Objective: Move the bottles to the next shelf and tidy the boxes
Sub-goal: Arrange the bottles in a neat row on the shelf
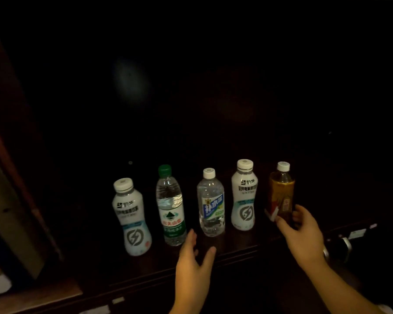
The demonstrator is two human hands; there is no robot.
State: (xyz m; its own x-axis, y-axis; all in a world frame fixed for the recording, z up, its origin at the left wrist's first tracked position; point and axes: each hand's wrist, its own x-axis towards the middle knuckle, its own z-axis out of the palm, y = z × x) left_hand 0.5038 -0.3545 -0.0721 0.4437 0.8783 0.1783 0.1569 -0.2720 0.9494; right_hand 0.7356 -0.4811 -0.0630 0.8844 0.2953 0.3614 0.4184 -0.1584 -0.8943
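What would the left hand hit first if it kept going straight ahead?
Probably the green-capped bottle: the left hand points up toward its base, though the clear bottle stands close by; depth is unclear.

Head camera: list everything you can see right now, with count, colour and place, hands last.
White bottles: 2, opaque white with grey lightning logo; one far left, one second from right, both upright on the shelf.
Green-capped water bottle: 1, clear with green label, second from left.
Clear bottle with blue label: 1, white cap, middle of the row.
Amber bottle: 1, gold-brown with white cap, far right.
Shelf: 1, dark wood, under the row; its back is too dark to see.
Left hand: 1, open, in front of the gap between the green-capped and blue-label bottles, touching nothing.
Right hand: 1, fingers around the amber bottle's base.
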